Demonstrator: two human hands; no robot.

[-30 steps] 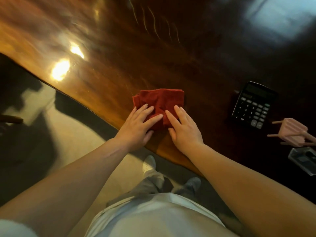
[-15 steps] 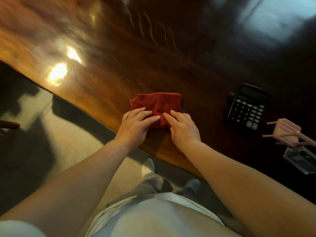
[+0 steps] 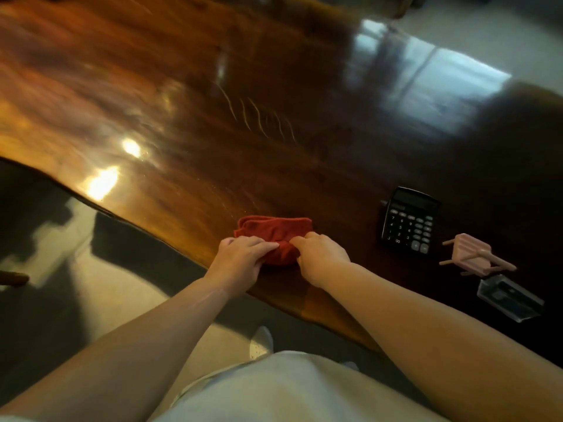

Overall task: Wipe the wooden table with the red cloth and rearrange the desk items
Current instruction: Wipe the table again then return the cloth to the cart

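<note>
Head view: both hands (image 3: 281,254) bunch red cloth (image 3: 275,236) near table (image 3: 213,132) edge

Your forearms are bare, with no sleeves, watch or rings showing. You wear a pale cream top (image 3: 292,391), grey trousers below it, and a white shoe (image 3: 260,342) on the floor.

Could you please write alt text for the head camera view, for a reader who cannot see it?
Seen from above, a person's left hand and right hand bunch a red cloth near the front edge of a glossy wooden table. To the right lie a black calculator, a small pink rack and a clear plastic holder.
</note>
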